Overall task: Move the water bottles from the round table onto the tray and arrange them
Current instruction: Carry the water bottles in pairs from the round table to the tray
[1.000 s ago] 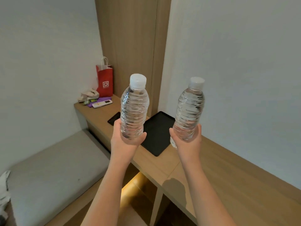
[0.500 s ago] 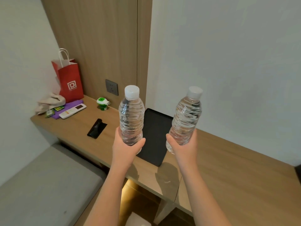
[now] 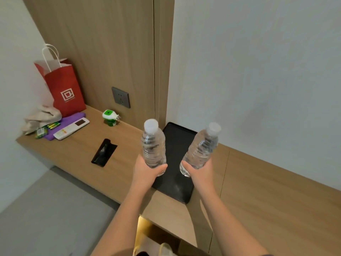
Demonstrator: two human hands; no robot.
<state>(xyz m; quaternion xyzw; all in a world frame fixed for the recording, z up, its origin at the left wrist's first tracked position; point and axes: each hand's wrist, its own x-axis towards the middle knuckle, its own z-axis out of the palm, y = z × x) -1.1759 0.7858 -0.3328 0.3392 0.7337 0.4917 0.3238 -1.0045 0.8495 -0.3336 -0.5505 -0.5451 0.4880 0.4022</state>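
As the head camera looks down over a long wooden counter [image 3: 267, 196], the person's left hand [image 3: 147, 170] grips the lower part of the left water bottle [image 3: 153, 146], thumb curled across its front, and the right hand [image 3: 200, 172] is wrapped round the base of the right water bottle [image 3: 202, 148]. Both bottles are clear with white caps. The left one stands nearly upright and the right one leans with its cap tilted to the right. They are held apart, side by side, over the black tray [image 3: 174, 143], which lies flat on the counter against the wall. Whether either base touches the tray cannot be told. Further left on the counter lie a black pouch [image 3: 104, 152], a green plug-in device [image 3: 109, 117] below a wall socket [image 3: 120, 97], a white remote control [image 3: 71, 128], a crumpled cloth [image 3: 43, 115] and a red paper bag [image 3: 63, 87] standing in the corner.
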